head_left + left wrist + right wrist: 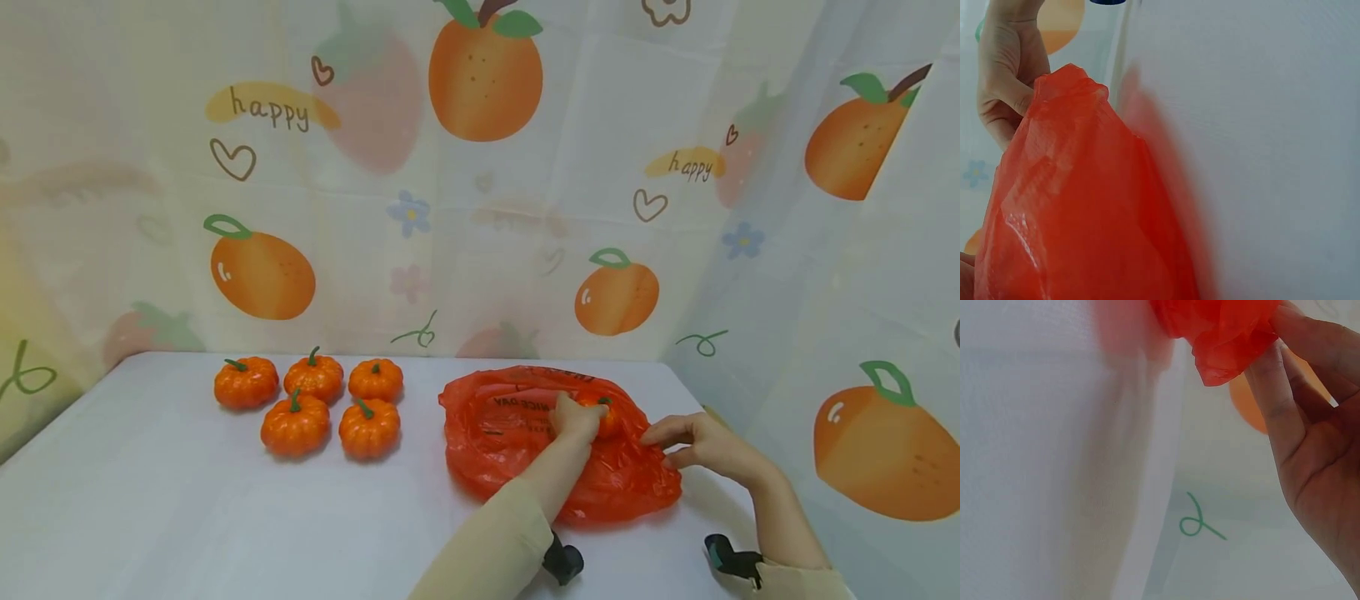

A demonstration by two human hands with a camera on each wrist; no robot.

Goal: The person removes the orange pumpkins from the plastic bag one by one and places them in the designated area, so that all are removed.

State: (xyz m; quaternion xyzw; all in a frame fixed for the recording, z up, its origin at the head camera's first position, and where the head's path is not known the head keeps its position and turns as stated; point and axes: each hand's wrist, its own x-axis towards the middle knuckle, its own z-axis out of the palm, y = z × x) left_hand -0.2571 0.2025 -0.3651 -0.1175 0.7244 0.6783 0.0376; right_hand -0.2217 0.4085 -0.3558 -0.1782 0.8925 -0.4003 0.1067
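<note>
In the head view a thin red plastic bag (517,467) with dark print lies spread on the white table. My left hand (573,421) reaches into its opening and grips a small orange pumpkin (611,417) with a green stem; the bag partly hides the pumpkin. At the bag's right edge, my right hand (701,446) pinches the plastic between thumb and fingers. The right wrist view shows this hand (1322,419) with a crumpled corner of the bag (1229,350). Red plastic (1085,200) covers most of the left hand in the left wrist view.
Several small orange pumpkins (296,425) stand in two rows at the left of the white table (187,517). A fruit-printed curtain (480,208) hangs behind the table and along its right side. Black straps (562,560) sit at both wrists.
</note>
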